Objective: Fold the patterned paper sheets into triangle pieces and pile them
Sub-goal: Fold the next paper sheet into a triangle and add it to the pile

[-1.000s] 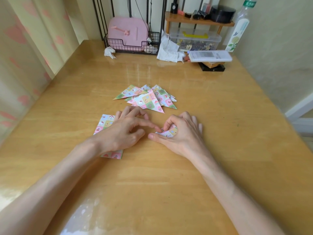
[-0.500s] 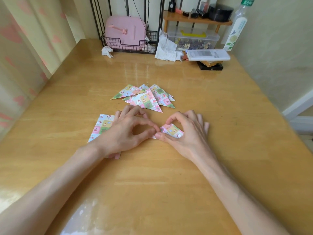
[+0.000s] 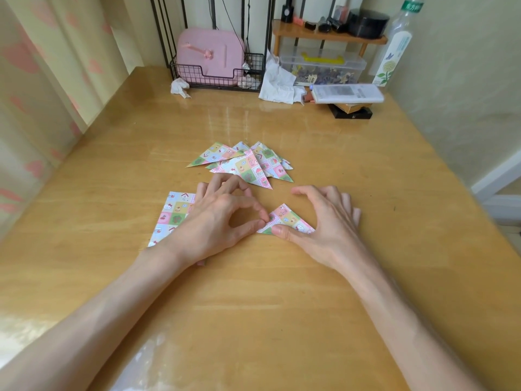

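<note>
Paper triangle point(image 3: 284, 217) lies on the worktop point(image 3: 282, 306), left hand point(image 3: 222, 221) pinching its tip steady, right hand point(image 3: 324, 221), fingers loosely arched, thumb pressed flat, apparently sharpening the crease; finished pile point(image 3: 245, 165) waits just beyond.

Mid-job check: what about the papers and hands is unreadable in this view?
Hidden, head view: right side of the flat sheets, under the left hand; their count is unreadable.
Hidden, head view: right end of the triangle being folded, under the right hand.
Unclear: whether the left fingertips pinch or only press its corner.
Overlapping: the triangle pile, so its count is unclear.
Cut off by the upper frame edge: top of the bottle.
</note>
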